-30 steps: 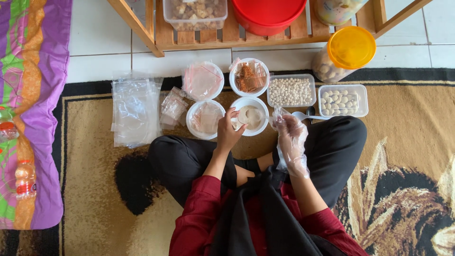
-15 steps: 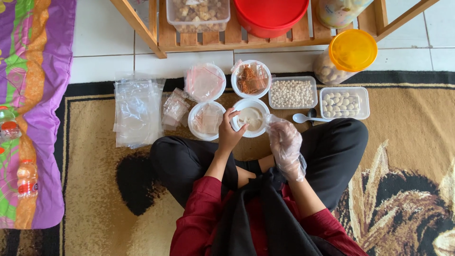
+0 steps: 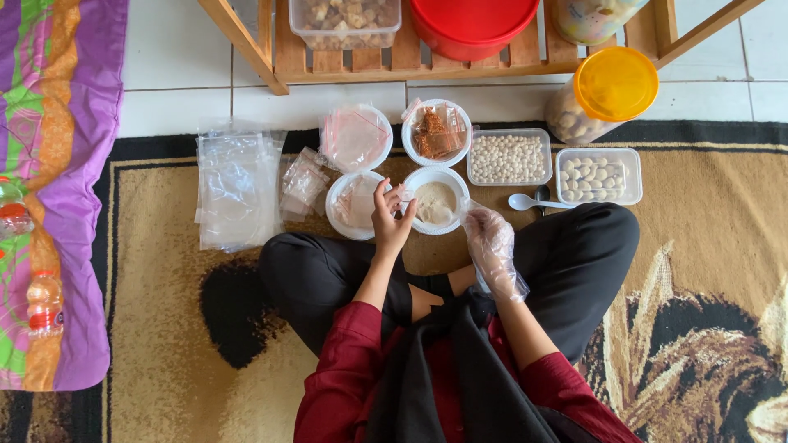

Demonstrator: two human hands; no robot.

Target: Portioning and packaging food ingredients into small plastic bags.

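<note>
I sit cross-legged on a patterned rug. My bare left hand is pinched on a small clear plastic bag at the rim of a white bowl of pale powder. Left of it stands a white bowl holding small clear bags. My right hand, in a loose clear plastic glove, hovers over my knee just right of the powder bowl with its fingers apart, holding nothing.
Beyond are a bowl of red-brown seasoning packets, a bowl of small bags, two clear tubs of pale balls, spoons, a yellow-lidded jar, stacked clear bags, a wooden shelf and bottles.
My gloved right hand has drawn back from beside the spoons toward my lap. My left hand has stayed at the powder bowl's rim.
</note>
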